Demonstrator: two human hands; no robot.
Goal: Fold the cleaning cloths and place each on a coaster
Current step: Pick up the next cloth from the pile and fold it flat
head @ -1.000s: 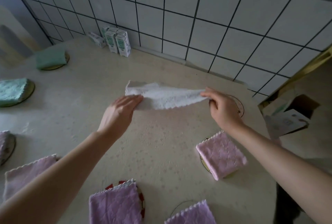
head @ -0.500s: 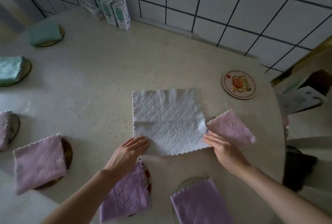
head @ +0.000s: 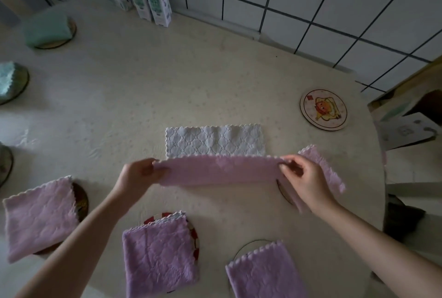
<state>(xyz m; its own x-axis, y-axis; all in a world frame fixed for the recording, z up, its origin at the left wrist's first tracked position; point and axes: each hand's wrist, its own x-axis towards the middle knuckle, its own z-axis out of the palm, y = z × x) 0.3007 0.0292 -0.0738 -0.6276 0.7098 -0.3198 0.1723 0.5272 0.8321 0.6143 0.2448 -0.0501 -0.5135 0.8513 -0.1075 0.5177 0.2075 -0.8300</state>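
On the table (head: pixel 191 70), several folded cloths (head: pixel 160 254) are already set on coasters (head: pixel 195 238). One half-folded cloth (head: pixel 215 168), mid-table, is pinched at its lifted edge by left grip (head: pixel 138 173) and right grip (head: pixel 303 178); a bare coaster (head: pixel 324 109) is left unfilled

So all that's showing of the person here is two arms and two hands. The left forearm (head: pixel 79 238) is showing bare the whole way from the near-left corner up to the wrist, and the right forearm (head: pixel 382 245) is looking the same from the near-right edge. Both are looking slim and smooth. The left hand (head: pixel 137 174) and right hand (head: pixel 305 178) are showing bare too, with slender fingers (head: pixel 290 160). The nails are coming out too blurry to tell anything about them.
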